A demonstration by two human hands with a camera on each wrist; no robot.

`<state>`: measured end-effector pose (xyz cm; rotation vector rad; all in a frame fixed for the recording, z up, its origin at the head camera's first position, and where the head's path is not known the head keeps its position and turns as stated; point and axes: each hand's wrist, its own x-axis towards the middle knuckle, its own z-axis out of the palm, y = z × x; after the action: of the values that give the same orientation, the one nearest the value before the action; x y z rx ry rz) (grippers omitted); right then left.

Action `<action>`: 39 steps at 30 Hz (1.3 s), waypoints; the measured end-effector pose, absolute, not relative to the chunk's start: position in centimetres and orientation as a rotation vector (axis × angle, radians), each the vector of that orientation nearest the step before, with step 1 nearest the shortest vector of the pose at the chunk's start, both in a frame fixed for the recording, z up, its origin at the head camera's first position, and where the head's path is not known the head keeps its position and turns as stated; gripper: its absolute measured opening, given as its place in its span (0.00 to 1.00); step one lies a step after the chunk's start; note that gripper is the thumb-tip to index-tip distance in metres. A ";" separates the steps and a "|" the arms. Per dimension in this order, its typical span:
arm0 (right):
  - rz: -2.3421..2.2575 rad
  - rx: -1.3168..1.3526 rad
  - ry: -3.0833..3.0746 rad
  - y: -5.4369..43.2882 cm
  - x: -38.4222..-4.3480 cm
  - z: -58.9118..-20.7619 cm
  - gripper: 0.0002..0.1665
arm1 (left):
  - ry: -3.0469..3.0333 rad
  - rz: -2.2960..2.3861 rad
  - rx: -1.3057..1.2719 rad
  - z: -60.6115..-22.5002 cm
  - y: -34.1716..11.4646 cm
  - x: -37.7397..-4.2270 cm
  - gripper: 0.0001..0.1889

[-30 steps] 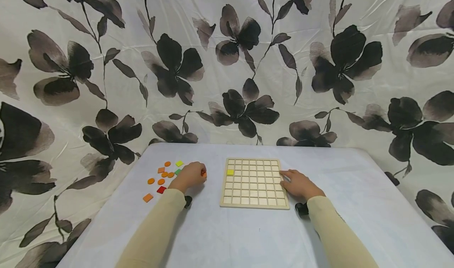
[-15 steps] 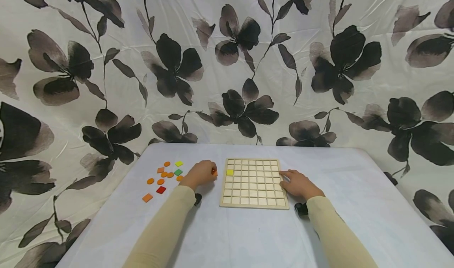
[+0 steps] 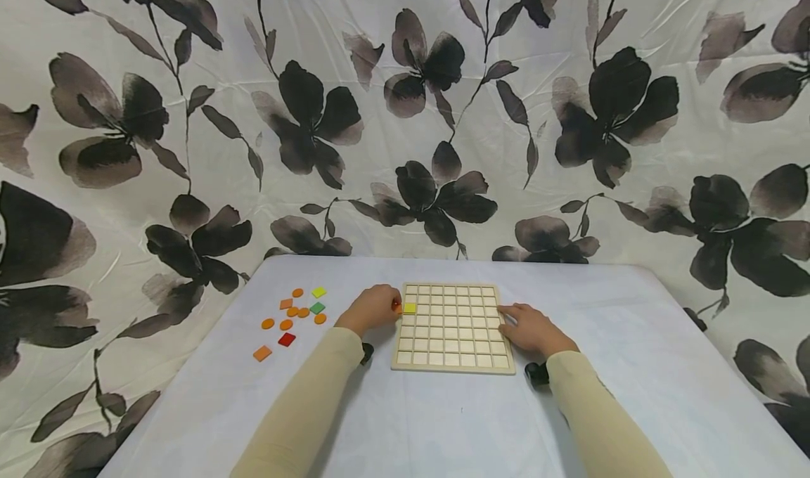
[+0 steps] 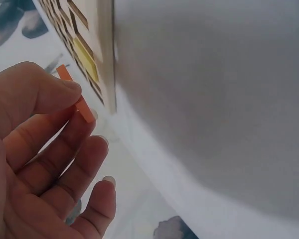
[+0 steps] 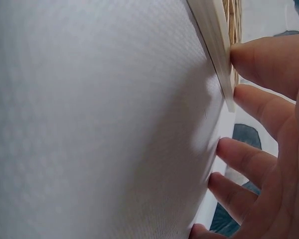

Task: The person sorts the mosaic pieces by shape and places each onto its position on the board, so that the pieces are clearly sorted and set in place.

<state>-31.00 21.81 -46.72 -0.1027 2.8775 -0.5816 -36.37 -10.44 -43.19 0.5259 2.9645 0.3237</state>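
My left hand [image 3: 372,306] is at the left rim of a wooden grid board [image 3: 453,372]. Between its thumb and fingers it pinches a flat orange tile [image 4: 87,110], seen edge-on in the left wrist view, so its outline is unclear. Just right of that tile, a yellow square tile [image 3: 410,308] sits in a cell of the leftmost column, second or third row from the far side. At the board's right edge, my right hand [image 3: 534,327] touches the frame with thumb and index finger. The right wrist view shows its other fingers [image 5: 246,157] spread, reaching down toward the cloth.
Left of the board lie loose pieces: several orange discs [image 3: 268,323], orange squares [image 3: 262,353], a red square [image 3: 287,339], a green square [image 3: 317,308] and a yellow square [image 3: 319,292]. A white cloth covers the table [image 3: 455,429]. Behind hangs a floral curtain [image 3: 380,133].
My left hand has moved right with the orange tile, from beside the loose pieces to the board's left rim. An orange disc it covered now shows. The right hand stays put.
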 end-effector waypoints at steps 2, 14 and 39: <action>-0.582 -0.114 2.882 21.8 -30.9 -46.7 0.33 | 2.965 0.323 0.541 -43.1 -10.1 -36.4 0.14; -0.581 -0.105 2.890 21.8 -30.7 -46.6 0.32 | 2.962 0.290 0.648 -43.5 -8.1 -37.1 0.12; -0.609 -0.070 2.887 21.8 -30.7 -46.8 0.32 | 2.933 0.232 0.795 -44.1 -5.8 -37.6 0.06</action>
<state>-30.72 21.79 -46.77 -0.0703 2.8866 -0.6087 -37.59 -5.81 -44.07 0.7954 2.9327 0.2323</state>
